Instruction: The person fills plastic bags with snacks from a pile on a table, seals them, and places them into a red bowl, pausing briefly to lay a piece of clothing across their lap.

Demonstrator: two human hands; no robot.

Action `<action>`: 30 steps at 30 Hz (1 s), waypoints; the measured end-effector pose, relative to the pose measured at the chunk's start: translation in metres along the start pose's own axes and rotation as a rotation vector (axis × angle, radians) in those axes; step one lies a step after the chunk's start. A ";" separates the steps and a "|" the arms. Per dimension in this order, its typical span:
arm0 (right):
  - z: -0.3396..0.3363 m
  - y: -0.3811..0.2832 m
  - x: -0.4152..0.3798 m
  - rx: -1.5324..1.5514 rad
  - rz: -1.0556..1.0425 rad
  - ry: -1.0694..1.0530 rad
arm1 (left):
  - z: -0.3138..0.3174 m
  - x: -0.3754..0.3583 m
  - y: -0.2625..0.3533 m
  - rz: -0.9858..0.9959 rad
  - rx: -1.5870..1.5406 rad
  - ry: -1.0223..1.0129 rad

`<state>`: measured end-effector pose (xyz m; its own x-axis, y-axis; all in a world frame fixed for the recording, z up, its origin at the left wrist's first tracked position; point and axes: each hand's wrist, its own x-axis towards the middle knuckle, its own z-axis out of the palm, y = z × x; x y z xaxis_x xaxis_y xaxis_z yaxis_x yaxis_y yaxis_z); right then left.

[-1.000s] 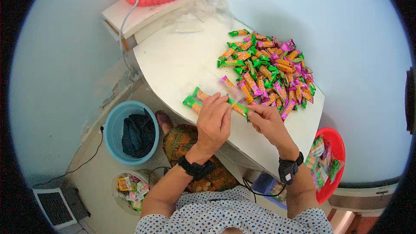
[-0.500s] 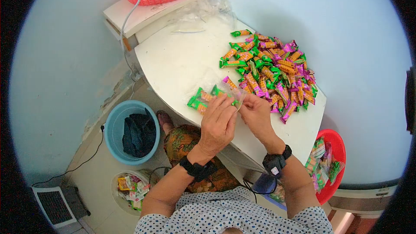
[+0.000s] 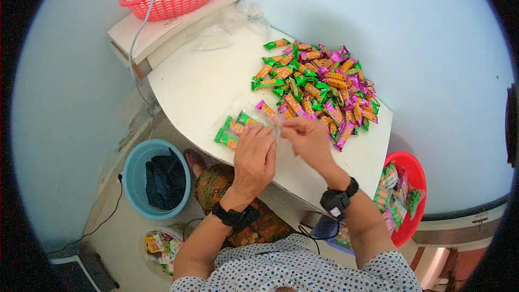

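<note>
A clear plastic bag (image 3: 244, 109) with several green-ended snack packets (image 3: 226, 131) inside lies near the table's front edge. My left hand (image 3: 253, 154) rests over the bag's near part, its fingers close together and pressing on it. At the bag's mouth, my right hand (image 3: 307, 139) pinches the plastic edge between thumb and forefinger. Just beyond my hands is a large heap of small snack packets (image 3: 324, 89) with orange middles and green or purple ends.
A red basket (image 3: 178, 1) of plastic bags stands on a white shelf (image 3: 124, 30). Loose clear bags (image 3: 216, 35) lie at the back of the table (image 3: 184, 81). Below are a blue basin (image 3: 131, 170), a waste bin (image 3: 145, 249) and a red tub (image 3: 423, 197) of filled bags.
The view has shifted, so the table and heap appear further left. My right hand has turned and drawn slightly away from my left, still at the bag's mouth.
</note>
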<state>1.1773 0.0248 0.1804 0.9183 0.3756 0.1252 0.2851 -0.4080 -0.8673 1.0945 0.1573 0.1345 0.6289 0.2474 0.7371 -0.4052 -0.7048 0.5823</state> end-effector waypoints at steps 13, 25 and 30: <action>-0.069 0.026 0.074 -0.830 -0.441 0.351 | -0.002 -0.001 0.007 -0.025 0.140 0.009; -0.074 0.026 0.076 -0.925 -0.480 0.389 | 0.004 -0.003 0.002 -0.041 0.132 0.048; -0.068 0.016 0.077 -0.930 -0.434 0.331 | 0.005 -0.003 0.005 -0.035 0.139 0.043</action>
<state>1.2712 -0.0092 0.2091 0.6774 0.4534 0.5792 0.5727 -0.8193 -0.0285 1.0941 0.1501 0.1334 0.6104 0.2994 0.7333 -0.2861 -0.7800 0.5566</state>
